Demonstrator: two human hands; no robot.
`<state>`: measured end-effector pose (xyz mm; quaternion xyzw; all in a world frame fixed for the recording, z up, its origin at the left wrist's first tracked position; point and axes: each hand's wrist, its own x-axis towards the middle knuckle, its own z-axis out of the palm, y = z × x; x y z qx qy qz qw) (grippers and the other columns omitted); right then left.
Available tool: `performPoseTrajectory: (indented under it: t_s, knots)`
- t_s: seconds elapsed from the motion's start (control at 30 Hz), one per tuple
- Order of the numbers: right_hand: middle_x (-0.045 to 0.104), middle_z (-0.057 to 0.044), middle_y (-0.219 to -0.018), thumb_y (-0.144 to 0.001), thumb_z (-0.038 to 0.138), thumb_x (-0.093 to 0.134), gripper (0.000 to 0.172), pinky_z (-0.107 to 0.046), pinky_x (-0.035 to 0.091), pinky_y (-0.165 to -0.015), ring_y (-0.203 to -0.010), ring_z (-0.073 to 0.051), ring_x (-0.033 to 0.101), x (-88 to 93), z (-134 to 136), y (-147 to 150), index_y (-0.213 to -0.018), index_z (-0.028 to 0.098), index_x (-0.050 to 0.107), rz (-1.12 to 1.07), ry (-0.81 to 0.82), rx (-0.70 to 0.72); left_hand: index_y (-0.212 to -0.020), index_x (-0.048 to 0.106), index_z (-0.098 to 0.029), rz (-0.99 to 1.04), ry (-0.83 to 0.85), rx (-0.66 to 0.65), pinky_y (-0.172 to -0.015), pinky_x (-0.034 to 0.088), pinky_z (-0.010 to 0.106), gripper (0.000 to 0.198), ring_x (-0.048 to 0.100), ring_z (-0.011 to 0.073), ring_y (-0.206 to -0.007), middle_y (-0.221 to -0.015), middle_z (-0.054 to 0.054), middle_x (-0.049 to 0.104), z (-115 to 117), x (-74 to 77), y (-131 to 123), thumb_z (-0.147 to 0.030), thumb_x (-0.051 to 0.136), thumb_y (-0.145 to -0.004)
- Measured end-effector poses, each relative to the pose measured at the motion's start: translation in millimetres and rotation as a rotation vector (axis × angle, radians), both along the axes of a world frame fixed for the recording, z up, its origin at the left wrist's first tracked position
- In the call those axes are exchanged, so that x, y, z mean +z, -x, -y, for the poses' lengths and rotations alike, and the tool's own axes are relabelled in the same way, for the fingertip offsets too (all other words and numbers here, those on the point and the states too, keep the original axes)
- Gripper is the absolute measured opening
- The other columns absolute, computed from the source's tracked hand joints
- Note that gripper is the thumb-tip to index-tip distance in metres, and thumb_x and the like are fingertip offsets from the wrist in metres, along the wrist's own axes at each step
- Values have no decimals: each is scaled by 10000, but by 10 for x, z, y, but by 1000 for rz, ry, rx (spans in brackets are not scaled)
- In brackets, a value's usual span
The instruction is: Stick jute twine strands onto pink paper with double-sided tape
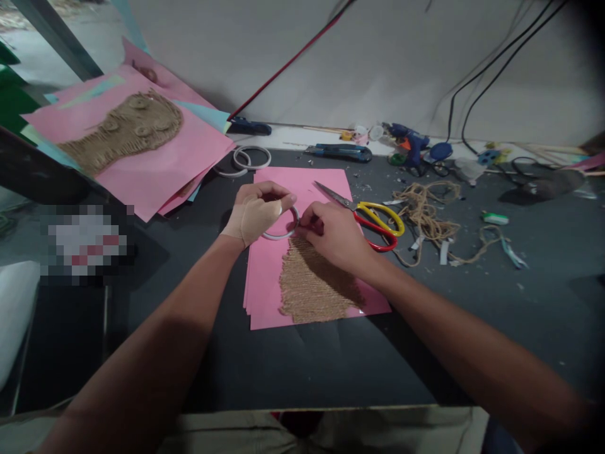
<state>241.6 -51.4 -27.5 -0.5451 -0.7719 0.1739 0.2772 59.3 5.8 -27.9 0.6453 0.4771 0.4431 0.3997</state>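
Note:
Over the pink paper (265, 290), my left hand (253, 217), with a beige wrap around it, is closed on a narrow pale roll of tape (280, 237). My right hand (333, 230) is at the roll's right edge, thumb and fingers pinched together. What lies between those fingertips is too small to make out. Beneath my right hand, a panel of brown twine rows (316, 287) lies on the paper, partly hidden by the hand and its shadow. Scissors (373, 221) with one yellow and one red handle lie just past my right hand, blades on the paper.
Two more rings (252, 157) lie behind my left hand. A blue cutter knife (343, 152) and a blue glue gun (409, 142) are near the wall. Tangled twine (425, 214) sits to the right. Pink sheets with a twine shape (137, 126) are stacked at left.

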Motion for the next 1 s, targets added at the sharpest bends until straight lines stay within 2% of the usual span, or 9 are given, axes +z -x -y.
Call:
performPoseTrajectory:
  t_s: [0.27, 0.43, 0.53, 0.63, 0.87, 1.0]
  knots:
    - [722, -8, -826, -861, 168, 669, 84, -352, 439, -654, -684, -166, 595, -23, 38, 50, -876, 234, 620, -94, 56, -14, -764, 779, -197, -15, -34, -7, -628, 527, 276, 77, 651, 147, -703, -796, 48, 770, -23, -57, -7, -266, 760, -735]
    - [738, -11, -825, -856, 245, 729, 99, -362, 446, -665, -700, -180, 614, -22, 48, 60, -870, 240, 631, -133, 73, -47, -767, 775, -203, -5, -24, -1, -625, 529, 275, 76, 657, 156, -712, -797, 43, 774, -17, -54, -22, -269, 751, -742]
    - [751, -17, -850, -832, 274, 776, 145, -366, 456, -684, -735, -192, 635, -14, 55, 70, -871, 233, 642, -162, 90, -61, -749, 767, -187, -22, -43, 0, -677, 539, 280, 62, 658, 151, -711, -780, 44, 769, -7, -40, -40, -244, 747, -737]
    - [767, -21, -884, -822, 254, 780, 137, -374, 467, -698, -754, -197, 653, -6, 63, 83, -873, 232, 654, -179, 99, -72, -737, 768, -178, -71, -93, 11, -736, 543, 293, 41, 663, 148, -717, -778, 53, 770, -3, -41, -52, -211, 743, -733]
    - [768, -14, -871, -831, 202, 741, 105, -371, 475, -693, -735, -187, 650, -13, 62, 104, -864, 236, 646, -214, 109, -67, -760, 774, -200, -100, -129, 4, -733, 536, 315, 47, 661, 157, -727, -780, 41, 770, -14, -75, -52, -217, 731, -752]
    - [757, -24, -889, -861, 209, 698, 71, -373, 457, -690, -743, -193, 632, -46, 49, 96, -882, 238, 637, -165, 59, -57, -797, 777, -192, -90, -125, 14, -739, 546, 314, 60, 672, 155, -734, -810, 51, 777, 0, -68, -56, -227, 747, -758]
